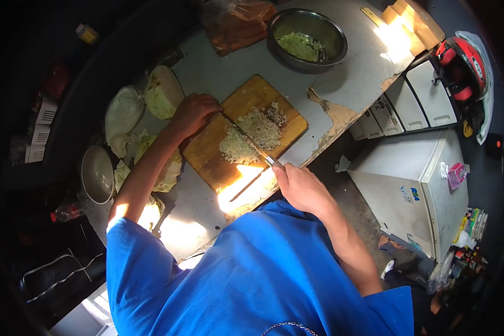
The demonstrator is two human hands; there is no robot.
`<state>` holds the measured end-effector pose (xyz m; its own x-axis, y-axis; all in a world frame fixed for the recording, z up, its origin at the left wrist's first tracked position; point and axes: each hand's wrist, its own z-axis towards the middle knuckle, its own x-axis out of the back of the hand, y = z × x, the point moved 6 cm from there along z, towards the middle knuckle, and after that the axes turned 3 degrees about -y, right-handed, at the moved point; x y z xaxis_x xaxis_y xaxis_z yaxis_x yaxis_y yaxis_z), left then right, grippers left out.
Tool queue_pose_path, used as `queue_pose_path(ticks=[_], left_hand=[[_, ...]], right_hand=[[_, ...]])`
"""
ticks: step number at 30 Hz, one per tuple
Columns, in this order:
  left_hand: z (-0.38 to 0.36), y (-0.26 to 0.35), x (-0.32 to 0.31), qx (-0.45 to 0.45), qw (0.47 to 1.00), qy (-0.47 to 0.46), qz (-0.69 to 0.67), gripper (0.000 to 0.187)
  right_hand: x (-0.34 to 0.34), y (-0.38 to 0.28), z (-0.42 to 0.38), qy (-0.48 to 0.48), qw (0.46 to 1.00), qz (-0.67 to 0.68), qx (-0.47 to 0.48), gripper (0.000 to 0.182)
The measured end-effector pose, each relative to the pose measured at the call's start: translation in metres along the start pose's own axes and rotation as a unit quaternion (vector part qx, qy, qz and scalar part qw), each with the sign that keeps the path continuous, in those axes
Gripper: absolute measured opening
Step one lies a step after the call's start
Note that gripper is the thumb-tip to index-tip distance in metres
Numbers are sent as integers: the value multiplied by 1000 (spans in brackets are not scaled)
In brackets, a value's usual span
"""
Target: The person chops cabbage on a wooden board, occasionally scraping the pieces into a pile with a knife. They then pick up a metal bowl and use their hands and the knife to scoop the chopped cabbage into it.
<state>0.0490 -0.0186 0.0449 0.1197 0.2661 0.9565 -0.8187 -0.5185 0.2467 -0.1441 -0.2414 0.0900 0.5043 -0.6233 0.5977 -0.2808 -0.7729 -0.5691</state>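
A person in blue chopped cabbage on a wooden board.

The right hand (299,187) gripped one knife (249,141), its blade running toward ten o'clock across one pile of chopped cabbage (252,131) on the cutting board (207,157). The left hand (193,112) rested curled at the blade's tip. One steel bowl (307,39) sat at one o'clock, well apart.
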Motion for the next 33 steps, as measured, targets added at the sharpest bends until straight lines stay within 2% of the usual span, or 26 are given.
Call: queue_pose_path(ticks=[2,4,7,9,14,16,18,20,22,24,26,28,30,33], left_hand=[[-2,-2,3,-3,1000,-9,0,22],[-6,-3,1,0,1000,-14,1,23],[-15,-5,-5,9,1000,-22,-4,19],[-16,3,-5,-18,999,-39,16,17],[-22,5,-8,-39,997,-30,55,19],[-19,8,-4,-50,995,-35,77,20],[-10,8,-1,-59,991,-82,90,27],[0,3,-2,-53,989,-103,87,27],[-2,3,-6,-45,987,-131,79,27],[1,3,6,-18,999,-40,8,18],[-2,4,8,-23,999,-43,5,18],[-8,5,5,-24,999,-46,4,19],[-15,11,-6,-69,996,-44,30,20],[-19,11,-13,-59,998,-34,13,21]], right_hand=[[2,-14,-6,24,1000,-1,11,55],[-5,-19,-5,-8,1000,-16,-2,56],[-31,-6,1,8,999,-34,-2,50],[-51,10,7,25,999,-46,-3,46],[-72,25,16,20,999,-45,-9,45],[-73,29,17,13,999,-45,-19,46],[-66,32,20,16,1000,-15,-9,50],[-49,36,23,-19,998,51,21,54],[-34,26,12,-20,999,30,-6,56],[-18,6,-4,-43,998,28,-32,55],[-27,2,-14,-22,999,26,-37,53],[-37,2,-16,41,998,-24,-29,49],[-51,10,-12,26,999,-19,-25,45],[-65,22,-6,44,998,-29,-31,44]])
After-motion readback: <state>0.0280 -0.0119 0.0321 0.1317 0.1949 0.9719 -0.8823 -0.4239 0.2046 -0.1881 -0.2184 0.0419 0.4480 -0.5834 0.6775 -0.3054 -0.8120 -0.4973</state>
